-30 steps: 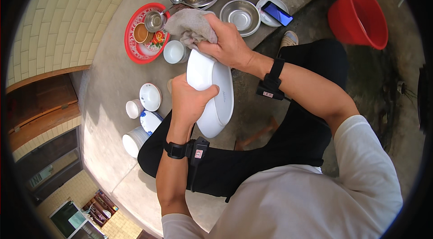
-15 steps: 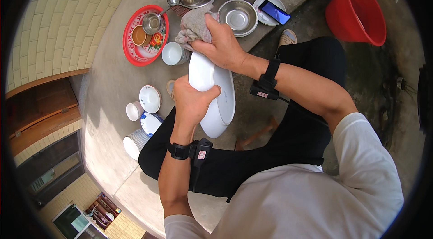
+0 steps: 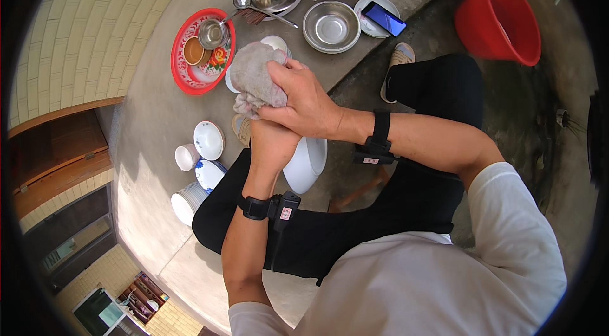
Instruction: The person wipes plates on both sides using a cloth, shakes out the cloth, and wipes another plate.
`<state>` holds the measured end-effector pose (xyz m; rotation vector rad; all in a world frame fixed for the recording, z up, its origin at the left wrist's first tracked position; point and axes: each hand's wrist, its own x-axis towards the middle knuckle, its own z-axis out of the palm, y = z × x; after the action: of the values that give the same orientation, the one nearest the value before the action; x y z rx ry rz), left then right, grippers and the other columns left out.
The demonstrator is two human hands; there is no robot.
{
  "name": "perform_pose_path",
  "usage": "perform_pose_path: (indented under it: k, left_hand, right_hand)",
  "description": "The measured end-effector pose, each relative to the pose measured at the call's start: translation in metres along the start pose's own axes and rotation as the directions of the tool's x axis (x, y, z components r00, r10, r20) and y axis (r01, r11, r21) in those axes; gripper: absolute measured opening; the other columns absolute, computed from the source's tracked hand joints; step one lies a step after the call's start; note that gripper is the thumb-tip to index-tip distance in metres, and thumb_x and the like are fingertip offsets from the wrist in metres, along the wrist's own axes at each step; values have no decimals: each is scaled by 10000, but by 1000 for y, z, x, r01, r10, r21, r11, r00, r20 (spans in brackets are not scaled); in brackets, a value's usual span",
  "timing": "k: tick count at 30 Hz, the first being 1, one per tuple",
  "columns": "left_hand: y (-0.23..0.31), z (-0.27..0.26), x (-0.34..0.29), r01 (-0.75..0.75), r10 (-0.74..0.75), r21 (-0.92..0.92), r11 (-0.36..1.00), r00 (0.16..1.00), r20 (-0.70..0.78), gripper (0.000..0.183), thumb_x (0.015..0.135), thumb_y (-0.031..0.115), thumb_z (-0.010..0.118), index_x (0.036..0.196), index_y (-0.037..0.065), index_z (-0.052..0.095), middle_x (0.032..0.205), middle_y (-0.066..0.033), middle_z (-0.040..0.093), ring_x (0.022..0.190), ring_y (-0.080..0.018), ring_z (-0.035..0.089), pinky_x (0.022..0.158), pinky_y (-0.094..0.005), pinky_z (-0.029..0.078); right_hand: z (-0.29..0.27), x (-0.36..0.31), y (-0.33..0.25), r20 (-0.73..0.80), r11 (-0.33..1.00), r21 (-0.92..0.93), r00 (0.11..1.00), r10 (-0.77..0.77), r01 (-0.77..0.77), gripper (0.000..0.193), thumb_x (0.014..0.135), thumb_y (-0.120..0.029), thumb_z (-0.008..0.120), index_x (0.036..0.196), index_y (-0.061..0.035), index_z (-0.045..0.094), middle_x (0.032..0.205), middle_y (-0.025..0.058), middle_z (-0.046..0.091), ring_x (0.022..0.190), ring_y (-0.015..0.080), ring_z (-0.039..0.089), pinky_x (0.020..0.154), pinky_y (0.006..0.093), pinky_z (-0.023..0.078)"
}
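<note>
The grey cloth [image 3: 257, 76] was bunched in the right hand [image 3: 304, 104], with the fingers closed over its folds. By the left hand [image 3: 274, 146] the white dish [image 3: 307, 168] was gripped, though the left fingertips were hidden and how they were spread could not be told. The right hand was laid over the left, so the middle of the dish was covered; its near end was left in view between the knees, off the floor. Whether the pale rim [image 3: 274, 42] beyond the cloth belonged to the dish could not be made out.

For wiping to be done well, the left grip was probably best kept firm and clear of the cloth's path, since a smooth wall could easily be let slip. Even, overlapping strokes seemed called for, with the dish turned little by little so that the patch under the hand was not missed, and with a fresh fold brought round as needed.

Farther out, a metal bowl [image 3: 331, 28], a red tray [image 3: 178, 70] and a red bucket [image 3: 472, 25] were set well apart from the dish.
</note>
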<state>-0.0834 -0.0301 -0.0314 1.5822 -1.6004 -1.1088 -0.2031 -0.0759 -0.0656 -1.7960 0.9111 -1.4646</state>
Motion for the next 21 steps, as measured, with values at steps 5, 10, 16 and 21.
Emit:
perform_pose_path:
  k: [5, 10, 16, 21]
  left_hand:
    - [11, -2, -3, 201, -196, -21, 979, 970, 146, 216, 741, 28, 782, 909, -83, 706, 827, -88, 744, 751, -133, 689, 680, -326, 543]
    - [3, -7, -7, 183, -179, -123, 975, 983, 49, 231, 742, 2, 793, 949, -76, 728, 874, -92, 758, 786, -145, 703, 725, -308, 562]
    - [7, 1, -5, 131, -124, -84, 988, 989, 82, 236, 749, 17, 787, 958, -74, 726, 851, -92, 763, 764, -131, 694, 680, -304, 541]
    - [18, -7, -17, 115, -116, -29, 993, 993, -23, 235, 762, 34, 787, 955, -84, 723, 834, -115, 763, 748, -142, 708, 708, -329, 561]
  right_hand:
    - [-18, 22, 28, 1, 989, 36, 990, 144, -144, 424, 792, -166, 765, 1170, -22, 640, 1105, 204, 702, 1056, 400, 658, 997, 473, 485]
    - [-3, 10, 21, -87, 982, -4, 978, 188, -189, 397, 801, -161, 746, 1149, 0, 642, 1092, 200, 701, 1002, 404, 645, 932, 467, 514]
    - [-15, 17, 25, -74, 998, -30, 996, 45, -47, 362, 790, -250, 734, 1025, -21, 581, 943, 220, 690, 968, 443, 648, 1049, 502, 442]
    - [-14, 25, 34, 35, 816, 219, 840, 541, -535, 334, 863, -131, 723, 1159, 5, 650, 1171, 193, 714, 1128, 297, 675, 975, 427, 515]
